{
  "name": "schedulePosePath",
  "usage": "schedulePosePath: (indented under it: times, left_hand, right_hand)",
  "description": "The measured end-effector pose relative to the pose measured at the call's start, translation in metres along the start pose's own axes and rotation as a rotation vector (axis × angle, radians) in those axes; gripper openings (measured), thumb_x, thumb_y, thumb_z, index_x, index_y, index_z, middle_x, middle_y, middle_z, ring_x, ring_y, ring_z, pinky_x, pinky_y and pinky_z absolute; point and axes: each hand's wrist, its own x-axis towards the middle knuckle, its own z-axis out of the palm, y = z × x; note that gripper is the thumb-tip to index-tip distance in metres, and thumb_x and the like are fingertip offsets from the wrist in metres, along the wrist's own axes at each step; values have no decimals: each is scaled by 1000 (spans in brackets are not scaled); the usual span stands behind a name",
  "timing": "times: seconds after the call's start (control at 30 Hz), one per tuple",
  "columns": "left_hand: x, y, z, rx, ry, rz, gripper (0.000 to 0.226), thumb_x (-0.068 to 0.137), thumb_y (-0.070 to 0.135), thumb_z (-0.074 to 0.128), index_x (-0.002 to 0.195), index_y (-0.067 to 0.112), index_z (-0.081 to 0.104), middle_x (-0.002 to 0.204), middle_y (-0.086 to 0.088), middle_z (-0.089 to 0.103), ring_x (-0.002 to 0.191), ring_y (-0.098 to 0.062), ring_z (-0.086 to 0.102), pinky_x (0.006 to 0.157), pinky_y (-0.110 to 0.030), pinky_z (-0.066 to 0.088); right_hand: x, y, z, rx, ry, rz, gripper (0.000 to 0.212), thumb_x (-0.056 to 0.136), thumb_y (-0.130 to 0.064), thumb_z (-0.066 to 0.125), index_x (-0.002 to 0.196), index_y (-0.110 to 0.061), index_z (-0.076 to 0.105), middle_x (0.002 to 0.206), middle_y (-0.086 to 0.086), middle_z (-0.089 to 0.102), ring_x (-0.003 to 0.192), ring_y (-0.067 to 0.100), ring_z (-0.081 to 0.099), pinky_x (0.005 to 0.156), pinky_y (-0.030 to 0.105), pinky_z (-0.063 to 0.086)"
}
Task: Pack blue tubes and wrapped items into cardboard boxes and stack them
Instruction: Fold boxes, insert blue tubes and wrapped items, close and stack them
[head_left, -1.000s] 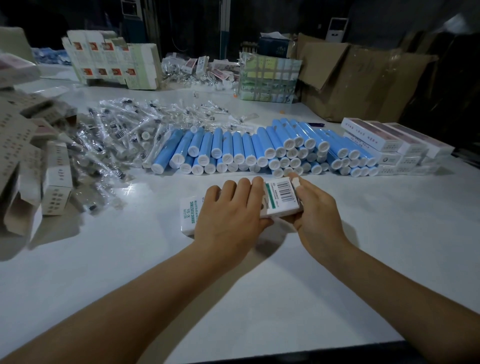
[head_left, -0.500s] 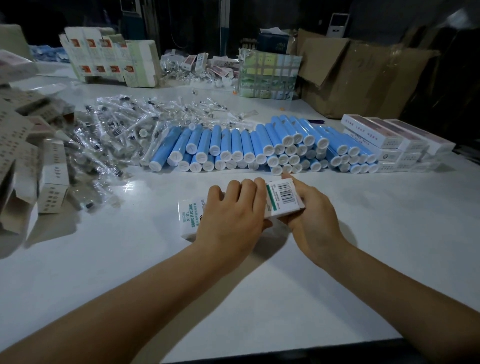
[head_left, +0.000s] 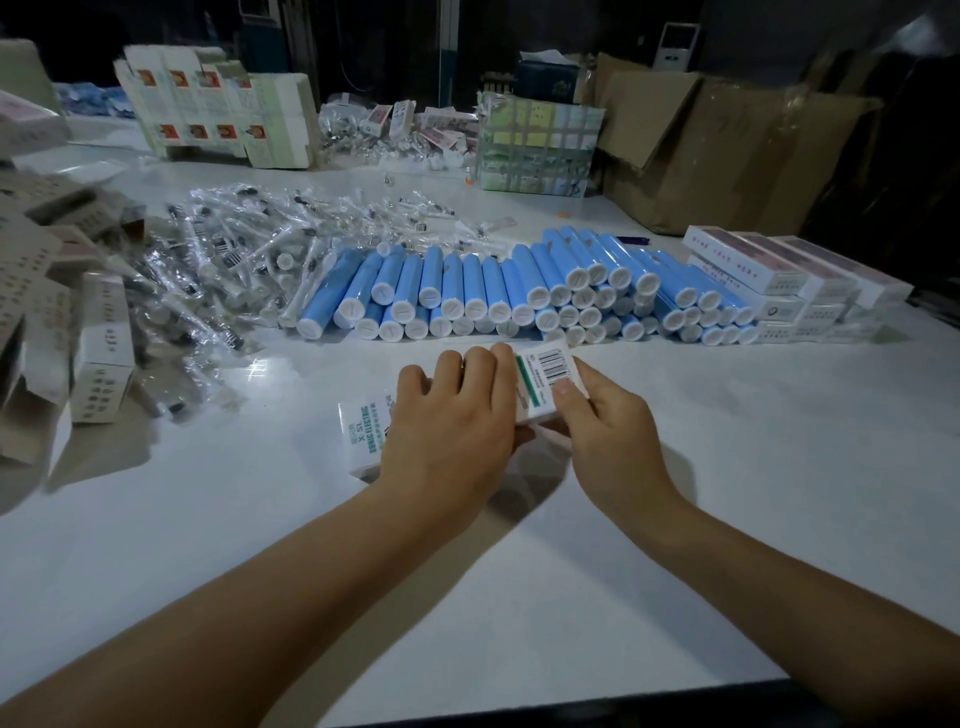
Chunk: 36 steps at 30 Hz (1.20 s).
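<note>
The step in hand looks like closing a filled box: a small white box (head_left: 363, 431) lies on the counter (head_left: 727, 467) just in front of the person, and both hands are on it. The left hand (head_left: 452, 426) is laid over the middle of the box with its fingers curled down over the far edge, holding it steady, while the right hand (head_left: 608, 436) grips the right end, its thumb (head_left: 563, 397) pressed on the barcode label there. Whether the end flap is fully tucked cannot be told, since the hands cover it. The box's long axis runs left to right across the view, tilted a little so that the barcode end sits farther from the person and slightly raised, and the printed end with green lettering points to the left and nearer. By my reading, the next move calls for pressing that end shut and then carrying the box over to the stack of finished boxes (head_left: 779, 280) at the right, well apart from the hands, and laying it flat in line with them. Beyond the box lies the row of blue tubes (head_left: 467, 291), caps toward the person, and to the left of it the heap of clear-wrapped items (head_left: 223, 270), with folded empty boxes (head_left: 98, 353) at the far left.
</note>
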Motion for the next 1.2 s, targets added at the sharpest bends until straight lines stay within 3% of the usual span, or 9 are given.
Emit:
schedulePosePath:
  times: [0.17, 0.33, 0.4, 0.53, 0.7, 0.83, 1.0, 1.1, 1.2]
  left_hand:
    - [0, 0, -2, 17, 6, 8, 67, 83, 52, 54, 126, 0, 55, 101, -12, 63, 83, -27, 58, 67, -40, 46]
    - [-3, 0, -1, 17, -27, 33, 66, 86, 54, 54, 127, 2, 55, 101, -10, 62, 83, -26, 57, 68, -40, 46]
    - [-3, 0, -2, 22, -8, 51, 63, 86, 53, 54, 124, 2, 57, 96, -10, 62, 79, -26, 57, 64, -39, 45]
    - [-2, 2, -3, 16, -2, 65, 64, 84, 52, 52, 122, 1, 58, 95, -12, 62, 78, -27, 57, 63, -40, 46]
    - [-1, 0, -4, 15, -26, 57, 63, 82, 51, 63, 122, 3, 58, 95, -9, 62, 78, -25, 58, 63, -39, 46]
    - [1, -1, 0, -17, -99, 23, 68, 91, 56, 42, 136, 5, 41, 113, -8, 56, 95, -24, 54, 75, -39, 43]
    - [5, 0, 5, -32, -151, -25, 64, 96, 51, 40, 142, 8, 24, 128, -9, 47, 109, -25, 48, 86, -40, 40]
    - [17, -12, 1, -270, -125, -119, 65, 91, 58, 33, 139, 15, 29, 129, -6, 46, 109, -23, 48, 85, -37, 40]
    - [29, -30, -14, -986, -41, -374, 35, 88, 55, 43, 108, 27, 48, 101, 2, 55, 83, -6, 54, 66, -25, 43]
  right_hand:
    - [-1, 2, -3, -78, -15, -58, 26, 98, -22, 45, 120, -24, 60, 96, -20, 63, 88, -7, 63, 66, 7, 48]
    - [6, 2, -3, 113, -95, 148, 42, 98, -18, 48, 140, -20, 45, 105, -4, 67, 92, 11, 68, 69, 23, 56]
    - [6, 1, -2, 146, -101, 173, 43, 98, -15, 48, 141, -16, 45, 104, -1, 67, 89, 7, 68, 64, 19, 54]
    - [5, 2, -2, 17, -76, 96, 48, 98, -16, 48, 145, -19, 38, 102, -11, 62, 83, -8, 63, 59, 13, 51]
    - [8, 1, -1, 113, -113, 150, 49, 97, -12, 48, 145, -17, 38, 108, -10, 63, 89, -3, 65, 63, 15, 52]
    - [7, 1, -3, 158, -75, 124, 35, 97, -12, 49, 131, -20, 55, 97, -12, 70, 90, 11, 68, 68, 19, 54]
    - [8, -3, 0, 169, -122, 98, 36, 99, -16, 46, 135, -18, 51, 98, -10, 70, 90, 8, 68, 67, 18, 54]
    - [14, -5, -7, 333, -210, 109, 36, 99, -28, 41, 134, -22, 48, 109, -5, 70, 102, 13, 66, 78, 28, 57]
    - [16, -5, -13, 380, -178, 97, 45, 89, -39, 46, 131, -25, 49, 118, 2, 65, 103, 22, 64, 79, 33, 56]
